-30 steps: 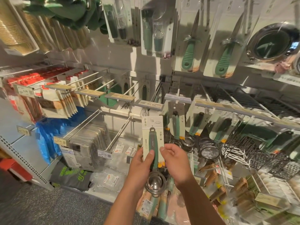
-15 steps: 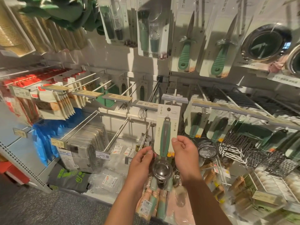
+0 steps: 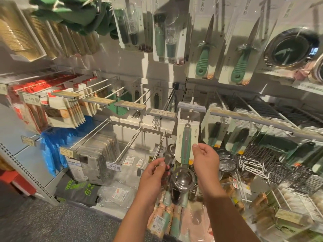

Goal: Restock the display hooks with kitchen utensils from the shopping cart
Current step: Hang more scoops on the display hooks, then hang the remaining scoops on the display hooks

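A carded scoop (image 3: pixel 185 142) with a green-grey handle and a round steel bowl hangs at the front of a display hook (image 3: pixel 189 106), its card hole up at the hook's tip under a grey price holder. My right hand (image 3: pixel 205 158) pinches the card's lower right edge. My left hand (image 3: pixel 153 173) is just left of the steel bowl with fingers loosely curled and does not hold the card.
Bare hooks (image 3: pixel 139 100) run left of the scoop, with a price tag (image 3: pixel 163 112) at their front. Carded green-handled tools (image 3: pixel 214 133) hang to the right. Oyster knives (image 3: pixel 202 62) hang above. Wire racks (image 3: pixel 262 159) and packaged goods (image 3: pixel 97 154) fill the lower shelf.
The carded scoop has moved up and to the right onto the hook's tip. My left hand has let go of it and dropped away; my right hand stays on the card edge.
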A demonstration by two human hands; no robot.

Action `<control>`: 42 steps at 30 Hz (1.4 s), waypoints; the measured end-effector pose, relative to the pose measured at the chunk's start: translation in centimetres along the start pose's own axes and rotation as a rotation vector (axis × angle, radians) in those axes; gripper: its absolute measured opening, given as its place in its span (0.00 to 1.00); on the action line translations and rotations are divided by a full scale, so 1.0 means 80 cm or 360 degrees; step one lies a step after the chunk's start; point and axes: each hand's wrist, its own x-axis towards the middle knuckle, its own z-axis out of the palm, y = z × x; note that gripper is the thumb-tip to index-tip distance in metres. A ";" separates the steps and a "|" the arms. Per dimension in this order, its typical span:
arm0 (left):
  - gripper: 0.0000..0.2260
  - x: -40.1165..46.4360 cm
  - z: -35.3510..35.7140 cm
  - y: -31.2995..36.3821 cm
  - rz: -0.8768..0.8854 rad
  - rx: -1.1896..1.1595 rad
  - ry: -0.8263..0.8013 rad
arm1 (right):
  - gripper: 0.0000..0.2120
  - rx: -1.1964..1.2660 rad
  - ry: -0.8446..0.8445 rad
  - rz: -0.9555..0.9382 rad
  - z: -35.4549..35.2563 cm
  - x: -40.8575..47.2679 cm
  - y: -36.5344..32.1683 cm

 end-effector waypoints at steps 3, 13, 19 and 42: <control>0.08 0.000 0.000 0.002 -0.0003 0.0001 0.0005 | 0.04 -0.0169 0.0022 -0.0010 0.007 0.013 -0.003; 0.07 -0.002 -0.002 0.009 0.0007 0.0000 0.0042 | 0.21 -0.0749 0.0023 -0.0100 0.020 0.086 -0.021; 0.07 -0.001 -0.003 0.011 -0.0003 -0.0010 0.0033 | 0.25 -0.0965 -0.0237 0.0086 0.016 0.084 0.008; 0.10 -0.031 0.015 -0.038 -0.0084 0.0869 -0.0848 | 0.11 -0.0124 0.0170 0.0525 -0.140 -0.141 0.121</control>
